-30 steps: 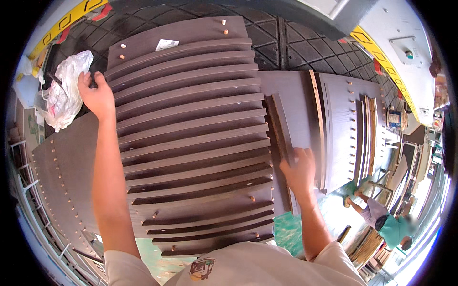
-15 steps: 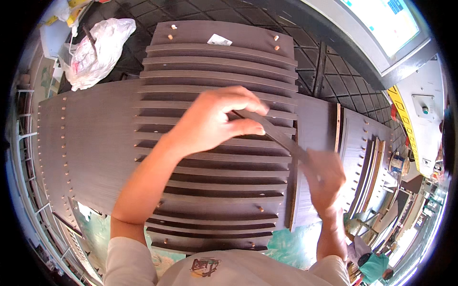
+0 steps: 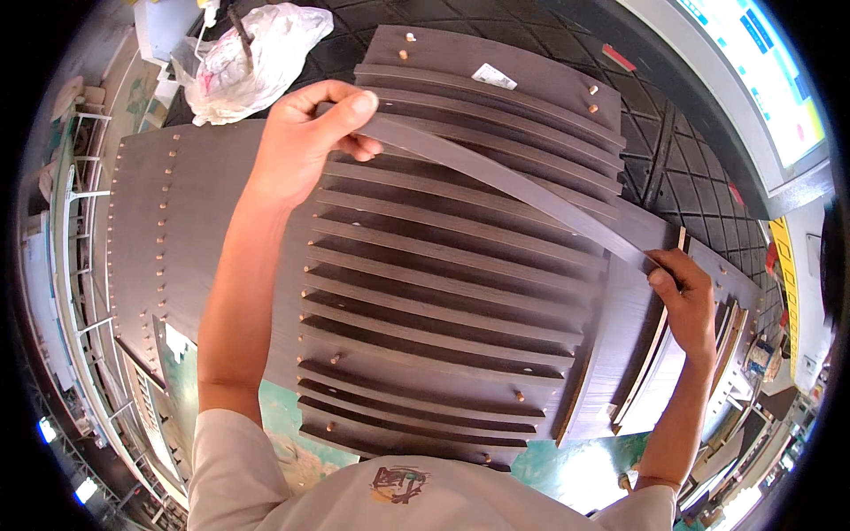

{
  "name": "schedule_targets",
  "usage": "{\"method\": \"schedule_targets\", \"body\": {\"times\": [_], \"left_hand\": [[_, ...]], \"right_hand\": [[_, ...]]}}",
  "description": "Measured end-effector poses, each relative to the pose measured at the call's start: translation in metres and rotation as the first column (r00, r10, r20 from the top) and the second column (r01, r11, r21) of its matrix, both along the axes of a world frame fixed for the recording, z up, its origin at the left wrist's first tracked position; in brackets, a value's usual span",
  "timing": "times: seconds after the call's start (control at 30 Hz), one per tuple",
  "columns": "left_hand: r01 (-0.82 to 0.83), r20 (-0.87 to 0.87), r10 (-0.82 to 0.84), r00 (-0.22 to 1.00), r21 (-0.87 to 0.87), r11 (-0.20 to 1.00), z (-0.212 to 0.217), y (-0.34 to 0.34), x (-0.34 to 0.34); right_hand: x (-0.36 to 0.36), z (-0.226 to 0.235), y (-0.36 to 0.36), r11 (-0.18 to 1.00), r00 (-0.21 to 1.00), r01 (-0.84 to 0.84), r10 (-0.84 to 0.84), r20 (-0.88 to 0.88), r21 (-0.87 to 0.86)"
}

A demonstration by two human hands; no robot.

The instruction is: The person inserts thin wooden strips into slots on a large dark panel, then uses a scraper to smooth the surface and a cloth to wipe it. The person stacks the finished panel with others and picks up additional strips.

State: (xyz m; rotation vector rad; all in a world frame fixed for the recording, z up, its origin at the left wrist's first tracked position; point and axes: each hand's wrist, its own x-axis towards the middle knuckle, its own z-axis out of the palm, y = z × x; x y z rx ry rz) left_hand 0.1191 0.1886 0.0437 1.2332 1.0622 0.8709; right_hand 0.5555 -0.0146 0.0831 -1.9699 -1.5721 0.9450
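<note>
Gripping a long, thin dark slat (image 3: 505, 181) by its ends, left hand (image 3: 301, 142) and right hand (image 3: 686, 296) pinch it; looks light, stiff, slightly bendable.

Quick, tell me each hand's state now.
Left hand: closed on one end of the dark slat.
Right hand: closed on its other end.

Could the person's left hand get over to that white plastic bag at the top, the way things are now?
Probably yes, but not freely. The left hand is close to the white plastic bag, with nothing between them. But it grips one end of a long dark slat, whose other end the right hand holds.
</note>
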Motion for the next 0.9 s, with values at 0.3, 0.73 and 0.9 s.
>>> {"method": "schedule_targets", "body": {"times": [0.3, 0.73, 0.9], "left_hand": [[0.122, -0.119, -0.098, 0.988, 0.218, 0.968, 0.013, -0.009, -0.015], [0.418, -0.635, 0.133, 0.761, 0.637, 0.647, 0.047, -0.07, -0.027], [0.287, -0.544, 0.12, 0.831, 0.603, 0.744, 0.031, -0.049, -0.029]], "right_hand": [[-0.01, -0.007, -0.002, 0.946, 0.963, -0.096, 0.01, 0.269, 0.309], [0.006, -0.032, -0.025, 0.61, 0.799, -0.362, -0.187, 0.572, 0.705], [0.015, -0.034, -0.018, 0.777, 0.927, -0.146, -0.109, 0.36, 0.613]]}}
